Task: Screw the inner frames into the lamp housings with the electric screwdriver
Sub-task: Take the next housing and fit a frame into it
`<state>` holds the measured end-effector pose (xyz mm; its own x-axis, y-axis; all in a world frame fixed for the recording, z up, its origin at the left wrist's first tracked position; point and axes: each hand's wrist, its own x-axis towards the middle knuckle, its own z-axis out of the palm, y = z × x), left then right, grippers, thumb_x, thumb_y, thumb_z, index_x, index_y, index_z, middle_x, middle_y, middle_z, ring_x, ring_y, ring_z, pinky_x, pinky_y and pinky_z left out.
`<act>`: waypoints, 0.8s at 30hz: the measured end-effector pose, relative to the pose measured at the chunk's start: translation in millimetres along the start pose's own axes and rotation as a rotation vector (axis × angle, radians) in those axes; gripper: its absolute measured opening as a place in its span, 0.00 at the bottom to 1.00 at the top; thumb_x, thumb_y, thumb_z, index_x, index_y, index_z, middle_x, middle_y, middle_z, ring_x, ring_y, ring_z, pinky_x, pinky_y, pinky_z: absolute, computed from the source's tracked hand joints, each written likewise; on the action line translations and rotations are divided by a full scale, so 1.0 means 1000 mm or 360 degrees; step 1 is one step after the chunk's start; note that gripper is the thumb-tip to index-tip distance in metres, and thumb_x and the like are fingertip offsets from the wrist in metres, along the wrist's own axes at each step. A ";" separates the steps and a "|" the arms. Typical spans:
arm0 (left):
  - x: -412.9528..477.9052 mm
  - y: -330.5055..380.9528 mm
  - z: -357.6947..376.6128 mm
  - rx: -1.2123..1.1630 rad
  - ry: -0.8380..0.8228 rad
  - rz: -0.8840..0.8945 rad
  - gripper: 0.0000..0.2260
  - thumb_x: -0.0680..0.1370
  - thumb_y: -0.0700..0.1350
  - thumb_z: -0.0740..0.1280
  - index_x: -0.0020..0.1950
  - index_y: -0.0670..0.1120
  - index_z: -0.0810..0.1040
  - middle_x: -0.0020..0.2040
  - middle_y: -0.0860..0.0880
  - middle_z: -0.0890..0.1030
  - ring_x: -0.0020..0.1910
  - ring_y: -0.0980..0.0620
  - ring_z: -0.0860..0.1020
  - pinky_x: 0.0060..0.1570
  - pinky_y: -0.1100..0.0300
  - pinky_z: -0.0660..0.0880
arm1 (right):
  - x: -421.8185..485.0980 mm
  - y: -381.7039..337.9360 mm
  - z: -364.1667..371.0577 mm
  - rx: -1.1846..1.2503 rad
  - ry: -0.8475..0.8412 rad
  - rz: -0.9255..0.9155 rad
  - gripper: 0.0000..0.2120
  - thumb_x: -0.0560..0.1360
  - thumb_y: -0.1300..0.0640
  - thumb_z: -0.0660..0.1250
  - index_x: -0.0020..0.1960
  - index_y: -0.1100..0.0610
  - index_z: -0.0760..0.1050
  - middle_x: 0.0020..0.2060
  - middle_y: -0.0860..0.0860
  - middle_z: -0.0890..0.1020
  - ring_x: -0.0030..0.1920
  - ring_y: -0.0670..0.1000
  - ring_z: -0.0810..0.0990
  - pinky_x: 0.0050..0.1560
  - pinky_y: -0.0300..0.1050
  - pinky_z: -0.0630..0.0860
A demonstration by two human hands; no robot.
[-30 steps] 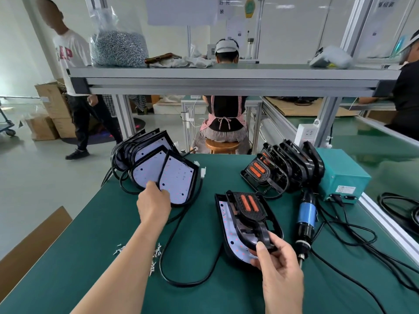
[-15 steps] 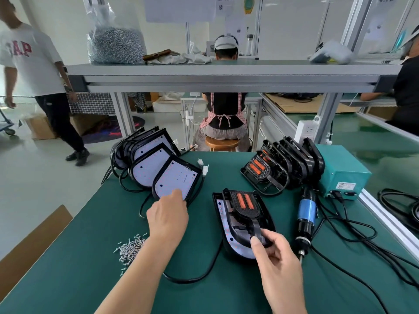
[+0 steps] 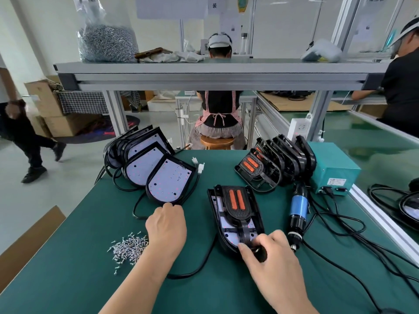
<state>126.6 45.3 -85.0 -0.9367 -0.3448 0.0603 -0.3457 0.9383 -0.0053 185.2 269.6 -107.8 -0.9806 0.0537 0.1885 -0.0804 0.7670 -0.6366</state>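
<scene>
A black lamp housing [image 3: 217, 223] lies flat on the green mat with a black inner frame [image 3: 237, 202] bearing two orange strips set into it. My right hand [image 3: 269, 257] pinches the near end of that inner frame. My left hand [image 3: 166, 227] hovers with curled fingers just in front of the nearest housing [image 3: 169, 181] of the left stack; it holds nothing that I can see. The electric screwdriver [image 3: 298, 211], blue-banded, lies on the mat right of the housing, untouched. A pile of loose screws [image 3: 128, 247] sits left of my left wrist.
A row of inner frames [image 3: 276, 164] leans against a teal power box [image 3: 334, 168] at the back right. Black cables [image 3: 340, 225] trail across the right side. A cardboard box [image 3: 27, 239] sits at the left edge. People sit and walk beyond the bench.
My left hand has drawn back toward me from the left stack of housings. The housing with the frame has slid nearer, and my right hand stays on the frame's near end.
</scene>
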 end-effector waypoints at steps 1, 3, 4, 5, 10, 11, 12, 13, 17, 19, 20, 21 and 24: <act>-0.001 0.001 0.000 -0.0002 -0.0001 0.0011 0.14 0.77 0.35 0.60 0.58 0.47 0.77 0.57 0.49 0.76 0.58 0.47 0.75 0.43 0.56 0.66 | 0.001 0.002 0.000 -0.0018 0.0015 -0.0062 0.12 0.75 0.38 0.69 0.44 0.46 0.77 0.45 0.44 0.69 0.40 0.44 0.75 0.40 0.42 0.69; -0.003 0.003 0.002 -0.0020 -0.0019 0.0012 0.14 0.77 0.35 0.60 0.59 0.47 0.76 0.60 0.48 0.73 0.59 0.47 0.73 0.44 0.57 0.67 | 0.004 0.007 -0.001 -0.0010 0.0045 -0.0176 0.09 0.75 0.44 0.72 0.43 0.49 0.78 0.45 0.44 0.69 0.41 0.44 0.74 0.39 0.38 0.68; -0.005 0.004 0.002 -0.0039 -0.0025 0.0007 0.14 0.77 0.35 0.61 0.60 0.47 0.76 0.61 0.47 0.72 0.59 0.46 0.72 0.44 0.57 0.67 | 0.005 0.010 -0.001 -0.0007 0.0046 -0.0211 0.09 0.75 0.46 0.72 0.42 0.50 0.78 0.45 0.43 0.70 0.43 0.44 0.74 0.40 0.37 0.67; -0.006 0.004 0.003 -0.0060 -0.0028 0.0005 0.14 0.77 0.35 0.61 0.60 0.46 0.75 0.61 0.47 0.71 0.59 0.46 0.72 0.44 0.56 0.67 | 0.006 0.012 -0.001 -0.0005 0.0036 -0.0230 0.09 0.75 0.48 0.73 0.41 0.51 0.78 0.46 0.42 0.72 0.46 0.44 0.74 0.41 0.36 0.66; -0.005 0.009 0.008 -0.0255 -0.0058 0.0120 0.14 0.77 0.32 0.57 0.58 0.43 0.75 0.57 0.44 0.73 0.56 0.43 0.75 0.46 0.55 0.68 | 0.006 0.017 -0.001 -0.0016 0.0000 -0.0300 0.06 0.76 0.49 0.72 0.44 0.50 0.79 0.48 0.39 0.76 0.51 0.46 0.71 0.48 0.38 0.64; -0.005 0.011 0.008 -0.0344 -0.0059 0.0151 0.13 0.78 0.33 0.57 0.58 0.43 0.76 0.55 0.44 0.74 0.55 0.42 0.75 0.47 0.55 0.68 | 0.006 0.016 -0.001 -0.0015 0.0037 -0.0335 0.06 0.76 0.49 0.73 0.44 0.50 0.80 0.46 0.39 0.77 0.50 0.47 0.71 0.49 0.39 0.65; -0.004 0.013 0.008 -0.0456 -0.0042 0.0179 0.11 0.80 0.35 0.57 0.57 0.43 0.77 0.53 0.45 0.74 0.54 0.42 0.76 0.48 0.55 0.68 | 0.005 0.015 -0.001 -0.0024 0.0076 -0.0382 0.07 0.75 0.48 0.74 0.45 0.51 0.80 0.44 0.40 0.77 0.49 0.49 0.71 0.49 0.41 0.66; -0.004 0.016 0.007 -0.0570 -0.0024 0.0202 0.10 0.82 0.38 0.57 0.55 0.43 0.78 0.51 0.45 0.74 0.53 0.41 0.76 0.48 0.55 0.68 | 0.004 0.014 -0.001 -0.0040 0.0105 -0.0428 0.09 0.74 0.47 0.75 0.44 0.51 0.80 0.42 0.41 0.78 0.47 0.50 0.72 0.50 0.44 0.67; -0.007 0.028 0.000 -0.1103 -0.0154 0.0181 0.19 0.86 0.49 0.55 0.37 0.44 0.69 0.39 0.45 0.75 0.45 0.41 0.74 0.47 0.50 0.68 | 0.001 0.010 -0.002 -0.0044 -0.0013 -0.0502 0.20 0.72 0.33 0.65 0.45 0.50 0.77 0.41 0.41 0.76 0.49 0.50 0.71 0.52 0.46 0.69; -0.007 0.031 0.000 -0.1303 -0.0237 0.0145 0.23 0.84 0.56 0.55 0.39 0.42 0.71 0.39 0.46 0.78 0.46 0.42 0.75 0.43 0.52 0.68 | -0.001 0.008 0.002 0.0021 -0.0129 -0.0520 0.19 0.71 0.34 0.66 0.45 0.50 0.75 0.42 0.40 0.74 0.51 0.47 0.68 0.53 0.40 0.67; -0.007 0.031 0.002 -0.1339 -0.0268 0.0165 0.23 0.83 0.59 0.56 0.44 0.42 0.76 0.42 0.47 0.80 0.49 0.44 0.77 0.43 0.55 0.70 | -0.003 0.006 0.004 0.0056 -0.0169 -0.0533 0.17 0.72 0.37 0.70 0.45 0.50 0.73 0.43 0.40 0.73 0.51 0.46 0.67 0.53 0.38 0.66; -0.007 0.031 0.005 -0.1355 -0.0291 0.0189 0.21 0.82 0.61 0.58 0.51 0.45 0.79 0.47 0.50 0.82 0.53 0.47 0.79 0.45 0.57 0.71 | -0.006 0.003 0.007 0.0081 -0.0190 -0.0542 0.16 0.72 0.40 0.72 0.44 0.51 0.71 0.42 0.40 0.73 0.50 0.47 0.66 0.52 0.36 0.65; -0.009 0.026 0.010 -0.1384 -0.0318 0.0237 0.25 0.78 0.61 0.67 0.73 0.53 0.72 0.57 0.55 0.80 0.60 0.53 0.78 0.61 0.58 0.72 | -0.012 -0.002 0.009 0.0079 -0.0241 -0.0543 0.19 0.70 0.41 0.74 0.41 0.50 0.66 0.40 0.41 0.72 0.48 0.47 0.65 0.49 0.36 0.64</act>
<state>125.6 72.6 -95.4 -0.9886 -0.1401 -0.0554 -0.1326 0.6341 0.7618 195.3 261.8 -115.1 -0.9110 -0.2976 0.2857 -0.4119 0.6924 -0.5923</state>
